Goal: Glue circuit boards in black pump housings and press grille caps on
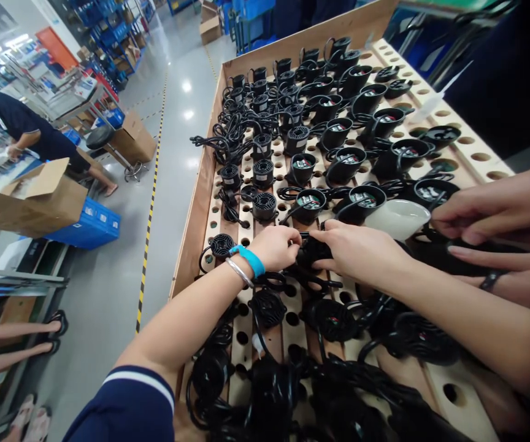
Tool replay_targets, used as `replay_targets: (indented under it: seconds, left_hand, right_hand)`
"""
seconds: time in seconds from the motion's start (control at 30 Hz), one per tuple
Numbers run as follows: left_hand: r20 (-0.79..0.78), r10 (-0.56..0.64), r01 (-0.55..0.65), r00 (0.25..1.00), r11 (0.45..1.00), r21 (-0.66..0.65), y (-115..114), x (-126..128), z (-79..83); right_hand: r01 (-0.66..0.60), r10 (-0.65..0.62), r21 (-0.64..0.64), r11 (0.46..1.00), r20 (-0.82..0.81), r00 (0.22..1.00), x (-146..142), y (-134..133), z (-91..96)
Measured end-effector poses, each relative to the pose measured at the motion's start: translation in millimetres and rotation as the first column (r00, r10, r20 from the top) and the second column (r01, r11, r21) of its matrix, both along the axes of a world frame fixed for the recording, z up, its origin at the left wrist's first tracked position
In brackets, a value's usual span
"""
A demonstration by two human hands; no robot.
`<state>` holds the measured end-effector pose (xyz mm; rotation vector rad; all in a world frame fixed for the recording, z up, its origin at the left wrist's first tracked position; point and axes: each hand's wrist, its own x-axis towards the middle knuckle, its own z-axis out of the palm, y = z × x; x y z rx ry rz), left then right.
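The fingers of the left hand (276,247) and right hand (361,253) are closed on a short black cable (305,234), held between them over the middle of a wooden tray (288,46). Black round housings (349,169) crowd around; their pale labels (262,148) are too small to read. Close by on the right, a co-worker's hands (490,209) flank a white cup (396,221). A raised wall (203,184) edges the tray's left; open gray floor (173,153) lies beyond.

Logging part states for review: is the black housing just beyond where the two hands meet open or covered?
The black housing is open: no cover spans its rim, and green and pale parts show inside.
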<state>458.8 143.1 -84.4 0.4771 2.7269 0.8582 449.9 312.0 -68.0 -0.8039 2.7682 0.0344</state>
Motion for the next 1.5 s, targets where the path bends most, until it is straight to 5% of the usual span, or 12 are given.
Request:
replay_targets:
  seconds: [0.23,0.37,0.6,1.17,1.5]
  left_hand:
    - [0.008,-0.006,0.006,1.000,1.000,-0.010,0.8,0.1,1.6]
    - [-0.046,-0.049,0.044,0.998,0.992,-0.119,2.2,1.7,6.8]
    - [-0.188,-0.376,0.280,0.907,0.874,-0.397,8.1,17.1,11.6]
    - [-0.158,-0.394,0.232,0.905,0.771,-0.592,31.1,33.0,24.6]
    - [-0.049,-0.381,0.302,0.923,0.800,-0.518,24.1,16.4,38.4]
  right_hand:
    - [-0.010,0.008,0.081,0.997,0.028,1.000,-3.4,-8.6,0.4]
    - [0.007,-0.015,0.108,0.994,0.071,0.997,-7.6,-12.0,1.9]
    - [0.019,-0.030,0.101,0.995,0.106,0.994,-9.1,-7.9,1.3]
    - [0.101,-0.099,-0.127,0.987,0.023,0.995,10.3,9.2,-9.5]
    - [0.127,-0.126,-0.114,0.985,0.018,0.992,4.8,-6.7,-6.0]
